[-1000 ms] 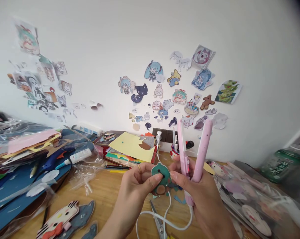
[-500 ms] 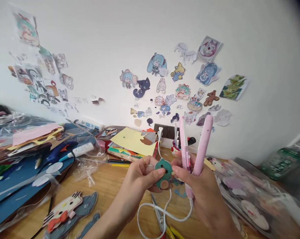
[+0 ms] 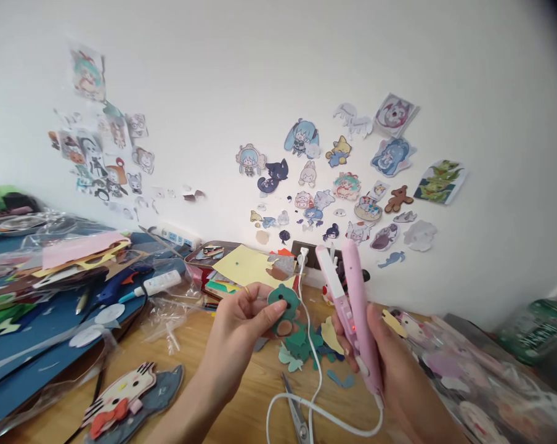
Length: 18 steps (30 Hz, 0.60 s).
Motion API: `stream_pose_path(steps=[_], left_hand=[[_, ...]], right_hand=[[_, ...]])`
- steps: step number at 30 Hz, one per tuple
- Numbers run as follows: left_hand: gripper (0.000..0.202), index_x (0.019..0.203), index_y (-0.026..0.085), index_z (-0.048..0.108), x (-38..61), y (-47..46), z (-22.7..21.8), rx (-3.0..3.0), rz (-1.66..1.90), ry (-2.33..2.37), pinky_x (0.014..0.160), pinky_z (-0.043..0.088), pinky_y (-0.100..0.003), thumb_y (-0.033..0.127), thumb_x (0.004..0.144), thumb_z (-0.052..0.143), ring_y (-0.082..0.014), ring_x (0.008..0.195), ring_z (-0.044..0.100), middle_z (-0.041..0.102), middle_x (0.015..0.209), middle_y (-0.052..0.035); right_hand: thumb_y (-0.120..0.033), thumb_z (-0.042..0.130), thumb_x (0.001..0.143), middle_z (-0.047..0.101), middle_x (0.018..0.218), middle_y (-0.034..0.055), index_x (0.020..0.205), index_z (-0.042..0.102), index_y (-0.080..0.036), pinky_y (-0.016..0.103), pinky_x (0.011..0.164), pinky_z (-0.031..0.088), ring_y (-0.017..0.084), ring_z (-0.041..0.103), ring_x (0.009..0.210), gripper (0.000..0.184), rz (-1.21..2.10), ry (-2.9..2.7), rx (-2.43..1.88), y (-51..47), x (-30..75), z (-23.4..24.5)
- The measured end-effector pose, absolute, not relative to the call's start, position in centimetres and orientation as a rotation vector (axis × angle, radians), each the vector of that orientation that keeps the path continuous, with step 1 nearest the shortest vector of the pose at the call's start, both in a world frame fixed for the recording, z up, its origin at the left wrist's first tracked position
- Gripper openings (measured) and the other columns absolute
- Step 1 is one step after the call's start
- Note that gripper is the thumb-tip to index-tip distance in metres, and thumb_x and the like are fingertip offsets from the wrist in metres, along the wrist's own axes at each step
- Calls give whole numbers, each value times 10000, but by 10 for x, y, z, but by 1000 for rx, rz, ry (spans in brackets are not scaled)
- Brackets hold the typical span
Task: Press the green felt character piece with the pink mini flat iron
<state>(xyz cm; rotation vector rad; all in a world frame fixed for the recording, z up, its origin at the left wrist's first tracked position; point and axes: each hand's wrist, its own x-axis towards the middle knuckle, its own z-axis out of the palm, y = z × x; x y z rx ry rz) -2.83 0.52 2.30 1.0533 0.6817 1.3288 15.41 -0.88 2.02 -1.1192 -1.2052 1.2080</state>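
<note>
My left hand pinches a small green felt character between thumb and fingers. The piece has black dot eyes and a tan round patch low down. My right hand wraps round a pink mini hair straightener, its plates pointing up and slightly apart, a red light lit on one arm. A white cord runs from its lower end in a loop over the table. Green felt scraps lie beyond my hands, and scissors rest below them, partly under the cord.
A felt cat-face piece lies front left. Behind it are a blue mat with felt sheets, and a glue bottle. Stacked yellow felt sits at the back. Bagged pieces and a green can stand right.
The straightener has come away from the felt piece, and my right hand has shifted from its lower arms to a full grip. The plates have drawn closer together. The green scraps are uncovered.
</note>
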Motion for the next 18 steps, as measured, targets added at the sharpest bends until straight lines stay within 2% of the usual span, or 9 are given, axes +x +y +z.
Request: stream_pose_path(steps=[3,7,11,18], left_hand=[[109,692,131,557,-34,7,24,1056,1359,722,484,401,-151,194,740,633,-70,501,552,625,578,14],[123,700,130,558,-36,7,25,1078,1355,779,492,401,-165,211,725,647,-91,527,574,637,585,1],[136,708,123,557,-33,4,26,1103,1326,783,499,400,-179,218,710,653,-98,519,556,637,570,-11],[141,682,126,538,-29,3,25,1113,1264,757,490,372,-199,226,718,630,-97,493,508,616,556,-19]], right_hand=[[-542,448,786,564,658,24,710,615,-180,258,560,393,149,478,599,406,1262,-1299,-1145,-13,155,25],[-477,461,816,560,672,12,752,624,-180,259,592,377,145,473,620,344,1340,-1397,-1140,-18,151,28],[-454,483,807,518,581,-7,653,603,-166,246,544,333,126,441,552,348,1284,-1338,-1149,-19,145,26],[-455,419,844,497,566,-5,675,568,-147,237,485,292,118,427,535,382,1254,-1568,-1149,-12,147,24]])
